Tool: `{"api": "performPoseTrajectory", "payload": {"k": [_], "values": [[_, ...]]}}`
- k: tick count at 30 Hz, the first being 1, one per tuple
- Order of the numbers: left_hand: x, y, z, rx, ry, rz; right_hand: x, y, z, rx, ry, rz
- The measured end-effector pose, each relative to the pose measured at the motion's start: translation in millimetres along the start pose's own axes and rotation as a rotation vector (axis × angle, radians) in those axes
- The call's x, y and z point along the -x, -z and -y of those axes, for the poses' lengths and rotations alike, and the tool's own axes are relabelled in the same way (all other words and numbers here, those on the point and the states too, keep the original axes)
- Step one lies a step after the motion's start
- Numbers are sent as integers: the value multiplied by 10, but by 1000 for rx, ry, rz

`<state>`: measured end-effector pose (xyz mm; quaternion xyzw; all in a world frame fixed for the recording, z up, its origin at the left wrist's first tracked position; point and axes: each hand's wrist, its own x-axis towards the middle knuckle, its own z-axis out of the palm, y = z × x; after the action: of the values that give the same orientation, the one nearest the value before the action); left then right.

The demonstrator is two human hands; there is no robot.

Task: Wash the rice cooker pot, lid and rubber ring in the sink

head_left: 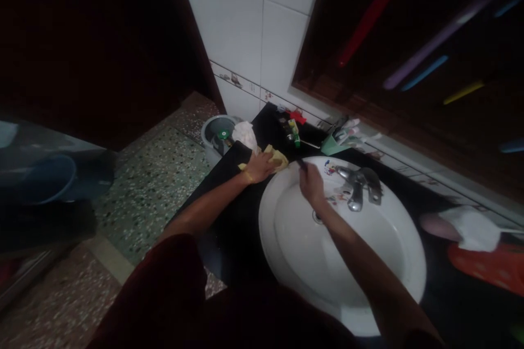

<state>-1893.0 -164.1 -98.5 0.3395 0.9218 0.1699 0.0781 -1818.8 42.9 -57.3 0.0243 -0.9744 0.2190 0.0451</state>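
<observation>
My left hand (260, 167) presses a yellow cloth (279, 157) onto the black counter (235, 212), beside the sink's left rim. Its fingers are bent over the crumpled cloth. Above the white sink (292, 234), my right hand (313, 184) is closed on a thin dark object (302, 164), whose kind I cannot make out. A metal faucet (356, 191) stands to the right of this hand. Close to my left hand is a crumpled white item (244, 136) at the bucket's edge.
A grey bucket (207, 139) stands beyond the counter's left end. Along the wall are small bottles (295, 133) and a green cup (334, 143) of brushes. To the right lie a white cloth (478, 228) and a red item (487, 264). A blue bucket (49, 180) is at far left.
</observation>
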Motion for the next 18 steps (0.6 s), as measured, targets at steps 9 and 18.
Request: {"api": "performPoseTrajectory", "payload": {"k": [9, 18], "values": [[1354, -266, -269, -1, 137, -16, -1201, -332, 413, 139, 137, 151], [1910, 357, -222, 94, 283, -361, -86, 75, -98, -167, 233, -208]]}}
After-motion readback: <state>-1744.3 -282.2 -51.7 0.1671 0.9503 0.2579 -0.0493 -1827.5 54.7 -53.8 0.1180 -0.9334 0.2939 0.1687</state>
